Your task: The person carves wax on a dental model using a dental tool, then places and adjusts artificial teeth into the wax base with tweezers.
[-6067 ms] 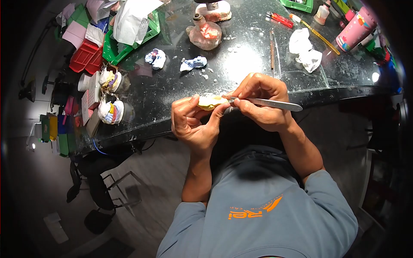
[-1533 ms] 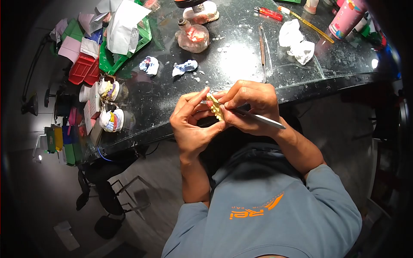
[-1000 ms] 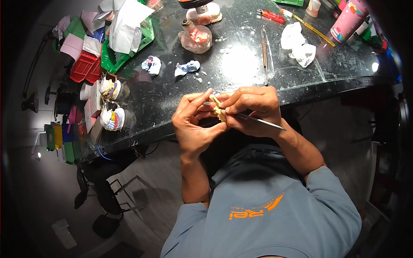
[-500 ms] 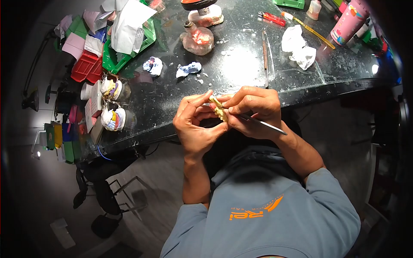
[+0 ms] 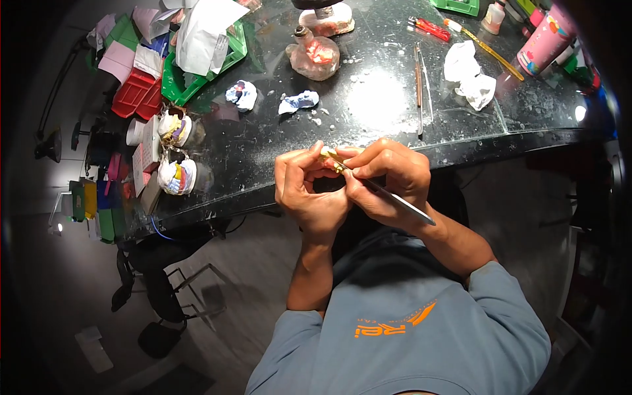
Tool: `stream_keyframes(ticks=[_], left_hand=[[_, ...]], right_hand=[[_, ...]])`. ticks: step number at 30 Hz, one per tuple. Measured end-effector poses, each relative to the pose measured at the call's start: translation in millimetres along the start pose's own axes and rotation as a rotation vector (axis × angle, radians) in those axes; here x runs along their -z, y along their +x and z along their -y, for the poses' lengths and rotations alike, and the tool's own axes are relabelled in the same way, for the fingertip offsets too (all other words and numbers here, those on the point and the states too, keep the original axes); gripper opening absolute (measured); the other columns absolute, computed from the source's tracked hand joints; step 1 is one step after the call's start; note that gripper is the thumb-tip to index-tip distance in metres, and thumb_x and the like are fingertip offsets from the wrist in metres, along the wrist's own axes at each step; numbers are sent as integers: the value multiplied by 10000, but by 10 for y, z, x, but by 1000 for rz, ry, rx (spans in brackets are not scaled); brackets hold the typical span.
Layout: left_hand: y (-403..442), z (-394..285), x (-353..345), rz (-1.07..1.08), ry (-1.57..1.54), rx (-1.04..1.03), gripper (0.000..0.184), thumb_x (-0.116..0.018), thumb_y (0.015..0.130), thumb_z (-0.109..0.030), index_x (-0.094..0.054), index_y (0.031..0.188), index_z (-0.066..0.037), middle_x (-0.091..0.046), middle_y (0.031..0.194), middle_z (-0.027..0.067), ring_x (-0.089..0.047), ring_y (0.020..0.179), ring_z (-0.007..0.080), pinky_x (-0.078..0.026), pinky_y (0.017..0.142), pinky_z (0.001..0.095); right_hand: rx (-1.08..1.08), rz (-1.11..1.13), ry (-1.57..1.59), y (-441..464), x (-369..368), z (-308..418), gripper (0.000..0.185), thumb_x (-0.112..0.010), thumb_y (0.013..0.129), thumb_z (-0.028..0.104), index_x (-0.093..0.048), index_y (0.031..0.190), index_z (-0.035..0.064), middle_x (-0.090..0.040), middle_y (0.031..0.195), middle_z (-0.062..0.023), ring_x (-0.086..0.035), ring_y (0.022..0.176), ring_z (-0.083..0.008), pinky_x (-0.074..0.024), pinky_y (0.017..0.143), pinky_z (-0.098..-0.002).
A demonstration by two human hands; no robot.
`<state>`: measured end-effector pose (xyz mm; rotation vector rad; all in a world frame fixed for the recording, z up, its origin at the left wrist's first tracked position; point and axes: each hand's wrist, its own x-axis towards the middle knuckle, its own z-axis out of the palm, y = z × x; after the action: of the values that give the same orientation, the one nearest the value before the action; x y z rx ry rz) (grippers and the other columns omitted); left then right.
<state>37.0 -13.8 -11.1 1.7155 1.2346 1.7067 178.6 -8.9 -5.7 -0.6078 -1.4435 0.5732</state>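
Between the thumb and fingers of my left hand sits a small dental piece, yellowish with a row of teeth and some pink. My left hand is closed on it, and the fingers cover part of it. My right hand grips a slim metal carving tool like a pen. Its broad flat end points back toward my right wrist, while the other end meets the dental piece. Both hands are close together in front of the table's near edge.
On the black table are a glass burner bottle, blue-white lumps, slim instruments and crumpled tissue. Dental casts stand at the left near a green tray. A pink tumbler is far right.
The dental piece has turned in my fingers, so less of its tooth row shows. The carving tool's broad end has swung slightly downward. The table has shifted a little to the right in view.
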Motion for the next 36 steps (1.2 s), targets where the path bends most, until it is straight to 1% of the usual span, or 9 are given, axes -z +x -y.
stream_keyframes(ticks=[3,9,10,12,13,19,22,34,36], left_hand=[[1,6,14,8,2,-1,521,-906,711,76,-700,1185,16,-564,1138,61,-683,943,115,-628,764,249],[-7,30,34,19,4,0,536,-934,702,40,-701,1184,17,-564,1139,58,-678,937,109,-627,774,245],[-5,30,35,21,0,1,537,-938,701,35,-701,1184,18,-564,1140,58,-677,937,109,-627,776,244],[-1,30,39,23,3,-15,534,-902,690,96,-703,1181,28,-574,1165,92,-701,940,137,-652,761,260],[2,29,41,24,5,-24,535,-884,684,126,-704,1179,32,-580,1178,110,-712,942,152,-664,754,268],[-14,42,42,26,-2,-15,544,-883,684,127,-702,1186,24,-576,1181,107,-705,948,144,-660,760,263],[-16,40,33,17,-19,-6,529,-935,713,30,-697,1186,19,-565,1150,63,-674,938,107,-626,770,238],[-10,28,46,29,8,-9,552,-947,700,19,-699,1193,12,-563,1149,60,-671,941,105,-624,775,241],[-12,34,48,31,6,-25,556,-925,689,75,-701,1195,17,-566,1174,85,-688,944,126,-641,767,250]], right_hand=[[22,16,-18,-6,5,9,192,-797,798,-136,-650,841,-20,-721,869,-163,-798,904,-292,-673,910,-439],[70,36,-37,-21,10,-13,197,-800,803,-136,-652,846,-12,-737,895,-168,-804,938,-312,-673,911,-447],[74,32,-42,-25,6,-23,192,-806,797,-122,-661,842,-4,-740,894,-153,-805,963,-312,-665,862,-409],[82,24,-52,-39,-1,-43,183,-818,784,-94,-677,834,13,-748,891,-123,-808,1014,-310,-650,763,-334],[74,11,-48,-47,-5,-46,183,-818,784,-93,-679,833,15,-750,895,-122,-807,1015,-311,-651,764,-334],[56,-3,-30,-58,-4,-50,175,-820,791,-90,-687,821,20,-759,912,-121,-806,1024,-314,-652,764,-336],[64,15,-37,-59,7,-48,167,-817,796,-87,-687,814,17,-759,913,-118,-805,1029,-317,-652,766,-339],[59,22,-3,-55,13,-37,163,-813,809,-89,-685,822,11,-753,918,-121,-800,1051,-311,-658,789,-338],[41,18,-10,-55,23,-31,164,-811,811,-92,-685,829,11,-751,913,-120,-800,1050,-311,-661,799,-342]])
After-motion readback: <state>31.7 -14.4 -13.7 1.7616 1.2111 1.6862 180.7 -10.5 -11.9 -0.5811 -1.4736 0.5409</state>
